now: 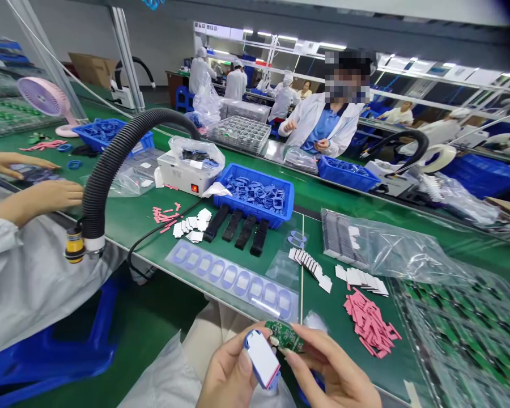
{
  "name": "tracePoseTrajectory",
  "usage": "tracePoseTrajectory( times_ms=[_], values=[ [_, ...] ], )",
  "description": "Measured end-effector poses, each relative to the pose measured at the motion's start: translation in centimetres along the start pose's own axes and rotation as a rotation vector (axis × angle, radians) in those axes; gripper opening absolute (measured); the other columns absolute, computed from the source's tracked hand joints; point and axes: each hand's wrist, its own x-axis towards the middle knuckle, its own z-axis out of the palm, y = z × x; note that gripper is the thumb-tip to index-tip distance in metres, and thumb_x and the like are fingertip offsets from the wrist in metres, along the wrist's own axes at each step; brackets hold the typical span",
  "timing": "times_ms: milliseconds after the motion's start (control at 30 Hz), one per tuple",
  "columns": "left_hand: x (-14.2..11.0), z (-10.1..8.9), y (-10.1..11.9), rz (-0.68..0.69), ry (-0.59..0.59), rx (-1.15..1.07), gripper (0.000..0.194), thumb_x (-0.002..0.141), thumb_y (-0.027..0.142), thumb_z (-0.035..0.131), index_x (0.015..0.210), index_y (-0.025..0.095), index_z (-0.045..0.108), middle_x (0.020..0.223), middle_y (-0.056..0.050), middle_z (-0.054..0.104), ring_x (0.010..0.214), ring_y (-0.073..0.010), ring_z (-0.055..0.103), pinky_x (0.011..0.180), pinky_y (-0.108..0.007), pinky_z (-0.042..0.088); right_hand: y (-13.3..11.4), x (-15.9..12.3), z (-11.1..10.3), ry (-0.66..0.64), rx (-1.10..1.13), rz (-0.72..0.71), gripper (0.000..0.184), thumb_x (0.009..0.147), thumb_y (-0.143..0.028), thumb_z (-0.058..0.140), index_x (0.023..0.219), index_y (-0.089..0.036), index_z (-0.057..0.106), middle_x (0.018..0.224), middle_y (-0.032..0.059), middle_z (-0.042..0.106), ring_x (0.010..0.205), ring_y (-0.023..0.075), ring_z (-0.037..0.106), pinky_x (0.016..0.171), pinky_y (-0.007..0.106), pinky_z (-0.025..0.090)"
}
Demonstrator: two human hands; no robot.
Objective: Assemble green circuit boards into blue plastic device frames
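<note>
Low at the front edge of the bench, my left hand grips a small blue plastic housing with a white pad on its face and a pink strip along one end. My right hand pinches a green circuit board between thumb and fingers. The board sits tilted just beyond the housing, and a small white connector shows between the two. Whether the parts are joined there I cannot make out. Beneath my right hand, another blue piece is partly hidden.
A strip of oval stickers lies ahead. Pink pads, white pads and trays of circuit boards are on the right. Behind stand a blue bin of housings and a black hose. A co-worker's hands are at left.
</note>
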Motion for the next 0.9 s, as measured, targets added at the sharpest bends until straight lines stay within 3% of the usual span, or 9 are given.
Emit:
tracePoseTrajectory(
  times_ms=[167,267,500,800,900],
  values=[
    [-0.1,-0.7,-0.4,0.014,0.033,0.022,0.036,0.06,0.042,0.084,0.09,0.022,0.08,0.095,-0.007,0.079,0.09,-0.0193,0.072,0.081,-0.022,0.052,0.0,1.5,-1.6,-0.163,-0.434,-0.553,0.031,0.078,-0.013,0.069,0.109,-0.02,0.068,0.095,0.0054,0.075,0.08,0.017,0.073,0.073,0.02,0.061],
    [-0.2,-0.8,-0.4,0.011,0.039,0.043,0.035,0.061,0.043,0.083,0.091,0.023,0.08,0.095,-0.008,0.079,0.09,-0.0201,0.071,0.082,-0.024,0.051,-0.3,2.3,-2.0,-0.226,-0.586,-0.733,0.031,0.082,-0.014,0.067,0.113,-0.015,0.064,0.097,0.0068,0.076,0.083,0.017,0.074,0.082,0.021,0.058],
    [-0.3,-0.5,-0.1,0.021,0.045,0.071,0.035,0.066,0.043,0.08,0.093,0.021,0.079,0.097,-0.009,0.078,0.087,-0.0221,0.071,0.078,-0.027,0.052,-1.3,2.8,-1.6,-0.224,-0.682,-0.816,0.026,0.088,-0.016,0.061,0.114,-0.012,0.063,0.097,0.0071,0.076,0.083,0.0161,0.074,0.081,0.022,0.057],
    [-0.4,-0.1,-0.1,-0.024,0.049,-0.008,0.029,0.064,0.038,0.082,0.088,0.022,0.08,0.092,-0.004,0.08,0.086,-0.0145,0.071,0.084,-0.02,0.051,-1.5,2.8,-0.7,-0.182,-0.638,-0.882,0.029,0.086,-0.007,0.061,0.115,-0.008,0.063,0.1,0.0126,0.075,0.092,0.0171,0.072,0.09,0.023,0.054],
    [-0.4,-0.2,0.0,-0.022,0.04,0.015,0.03,0.065,0.04,0.082,0.089,0.022,0.08,0.095,-0.005,0.079,0.087,-0.0145,0.071,0.082,-0.019,0.051,-1.1,2.8,-0.9,-0.189,-0.634,-0.854,0.031,0.086,-0.01,0.061,0.117,-0.01,0.063,0.1,0.0102,0.076,0.089,0.0172,0.073,0.09,0.021,0.055]
  ],
)
